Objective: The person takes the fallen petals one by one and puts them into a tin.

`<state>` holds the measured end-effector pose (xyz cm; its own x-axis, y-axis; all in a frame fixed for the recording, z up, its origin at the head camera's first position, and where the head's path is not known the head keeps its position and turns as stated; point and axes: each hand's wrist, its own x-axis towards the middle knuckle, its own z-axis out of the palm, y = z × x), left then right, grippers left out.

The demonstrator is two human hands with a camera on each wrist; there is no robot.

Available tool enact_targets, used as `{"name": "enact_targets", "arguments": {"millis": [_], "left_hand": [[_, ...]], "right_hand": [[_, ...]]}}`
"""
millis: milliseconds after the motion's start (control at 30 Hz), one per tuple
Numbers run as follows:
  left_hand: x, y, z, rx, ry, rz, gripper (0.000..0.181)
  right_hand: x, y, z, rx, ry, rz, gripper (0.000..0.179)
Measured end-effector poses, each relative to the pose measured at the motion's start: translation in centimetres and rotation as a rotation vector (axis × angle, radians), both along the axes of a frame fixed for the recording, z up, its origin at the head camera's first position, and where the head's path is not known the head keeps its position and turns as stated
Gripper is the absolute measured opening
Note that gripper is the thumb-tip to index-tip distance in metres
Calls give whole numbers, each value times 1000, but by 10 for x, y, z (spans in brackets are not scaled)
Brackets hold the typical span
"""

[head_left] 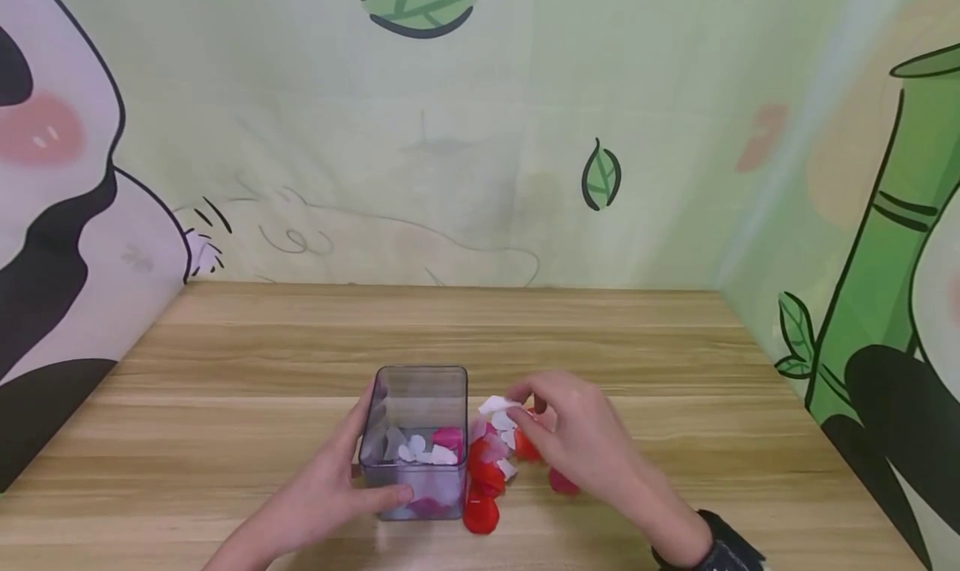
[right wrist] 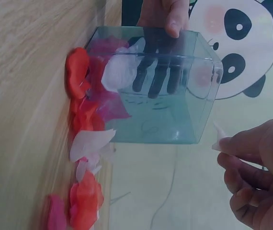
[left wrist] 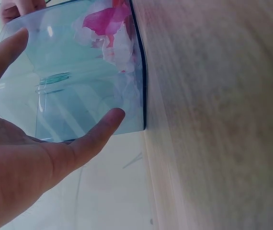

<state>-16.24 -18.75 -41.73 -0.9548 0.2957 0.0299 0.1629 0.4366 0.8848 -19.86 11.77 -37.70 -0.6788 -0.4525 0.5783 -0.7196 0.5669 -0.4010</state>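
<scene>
A see-through, smoky plastic box stands upright on the table, its top uncovered. White and pink petals lie at its bottom. My left hand holds the box from the left, thumb on the near wall and fingers along the far left side. To the right of the box, my right hand pinches a white petal between thumb and forefinger, above a loose pile of red, pink and white petals. In the right wrist view, the left hand's fingers show through the box wall.
The wood-grain table extends behind and to both sides of the box. A dark pink petal lies below the right hand. A printed backdrop with pandas, leaves and bamboo encloses the back and sides. A black band circles the right wrist.
</scene>
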Motion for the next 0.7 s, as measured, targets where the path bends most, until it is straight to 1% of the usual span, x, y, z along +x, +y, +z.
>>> {"name": "enact_targets", "arguments": {"millis": [233,333,500,567,700], "left_hand": [[0,0,0,14,7,-12,123],[0,0,-1,13,8,-13,122],[-1,-1,-1,10,9,-14,122],[-1,-1,-2,12,13,-19,122],[-1,-1,-3,22,16,-28,121]], "right_hand": [[2,-13,2,-70,41,71,21],[3,-19,1,-95,74,105,21],[5,-27,-2,-108,126,132,23],[7,-29,-2,-104,124,133,24],[10,-32,-2,-86,84,119,26]]}}
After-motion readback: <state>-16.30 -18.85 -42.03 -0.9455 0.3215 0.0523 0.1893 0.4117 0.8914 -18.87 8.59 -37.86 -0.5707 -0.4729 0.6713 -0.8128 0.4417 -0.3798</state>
